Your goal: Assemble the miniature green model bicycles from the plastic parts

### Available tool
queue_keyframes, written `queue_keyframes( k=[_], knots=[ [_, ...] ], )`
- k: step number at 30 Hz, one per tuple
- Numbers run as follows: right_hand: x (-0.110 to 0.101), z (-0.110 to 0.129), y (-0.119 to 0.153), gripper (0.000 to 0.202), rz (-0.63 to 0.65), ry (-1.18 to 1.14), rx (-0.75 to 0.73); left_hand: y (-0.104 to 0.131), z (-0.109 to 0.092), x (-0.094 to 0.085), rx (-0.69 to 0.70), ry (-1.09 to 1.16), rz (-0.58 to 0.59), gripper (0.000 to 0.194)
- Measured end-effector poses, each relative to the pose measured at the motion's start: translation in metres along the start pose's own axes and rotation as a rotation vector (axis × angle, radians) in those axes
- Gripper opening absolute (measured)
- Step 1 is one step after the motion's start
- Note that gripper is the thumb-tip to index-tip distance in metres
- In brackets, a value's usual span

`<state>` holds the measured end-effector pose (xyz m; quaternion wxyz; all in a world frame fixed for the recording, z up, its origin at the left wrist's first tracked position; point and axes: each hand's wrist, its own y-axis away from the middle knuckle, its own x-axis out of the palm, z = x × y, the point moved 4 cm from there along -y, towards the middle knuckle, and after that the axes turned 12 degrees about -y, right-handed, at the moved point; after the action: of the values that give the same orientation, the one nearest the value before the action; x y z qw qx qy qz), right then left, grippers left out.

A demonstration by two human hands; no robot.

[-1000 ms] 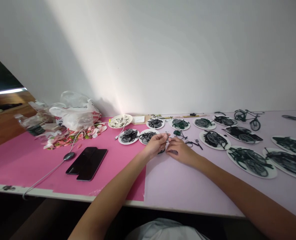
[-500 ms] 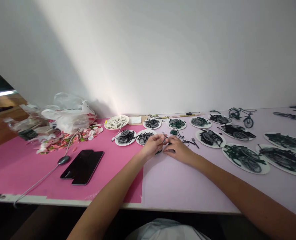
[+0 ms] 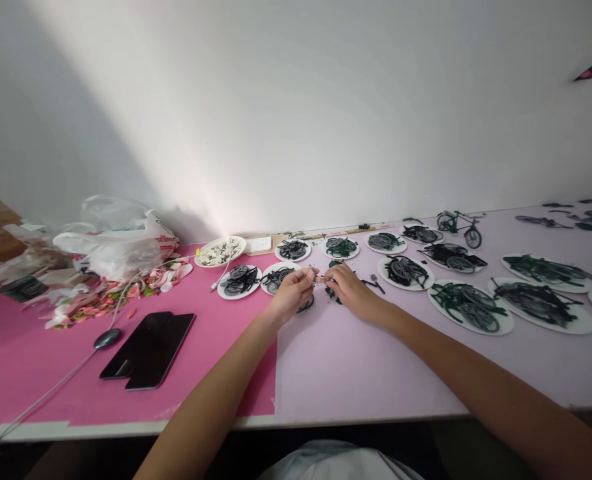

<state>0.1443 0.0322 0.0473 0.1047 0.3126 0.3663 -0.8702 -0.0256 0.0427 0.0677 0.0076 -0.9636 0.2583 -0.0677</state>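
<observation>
Both hands work close together above the counter (image 3: 371,380), near the line where its pink covering meets the lilac one. Left hand (image 3: 294,292): thumb and fingertips pinched narrow on a small part (image 3: 318,276), thin and too small to identify. The part sits in the gap between the two hands, raised off the surface. Right hand (image 3: 353,292): palm down, fingers bent, tips drawn in at the part's other side; cannot tell whether they grip it or only touch it.

Beneath and beside the hands: a dark piece (image 3: 306,305) below the left wrist side, partly hidden; loose black pieces (image 3: 375,285) just right of the right hand. White plates of dark bicycle parts stand around; the nearest plate (image 3: 266,289) is just left of the left hand. An assembled model bicycle (image 3: 460,227) stands upright at back right.

Left side: two black flat devices (image 3: 149,350) overlapping, a rounded dark puck (image 3: 107,339) on a cable, pink petals (image 3: 121,293), a white plastic bag (image 3: 113,253).
</observation>
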Motion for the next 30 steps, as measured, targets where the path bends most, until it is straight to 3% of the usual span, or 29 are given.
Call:
queue_keyframes(
  k=[7, 17, 30],
  knots=[
    [-0.008, 0.008, -0.002, 0.022, -0.105, -0.020, -0.030, 0.001, 0.002, 0.002, 0.004, -0.018, 0.027, 0.052],
    [-0.016, 0.023, -0.002, 0.018, -0.281, -0.044, -0.210, 0.001, 0.005, 0.002, -0.002, -0.073, 0.023, 0.057],
    [-0.014, 0.032, -0.002, 0.014, -0.240, -0.076, -0.238, -0.001, 0.009, 0.003, 0.006, -0.128, 0.059, 0.056]
  ],
)
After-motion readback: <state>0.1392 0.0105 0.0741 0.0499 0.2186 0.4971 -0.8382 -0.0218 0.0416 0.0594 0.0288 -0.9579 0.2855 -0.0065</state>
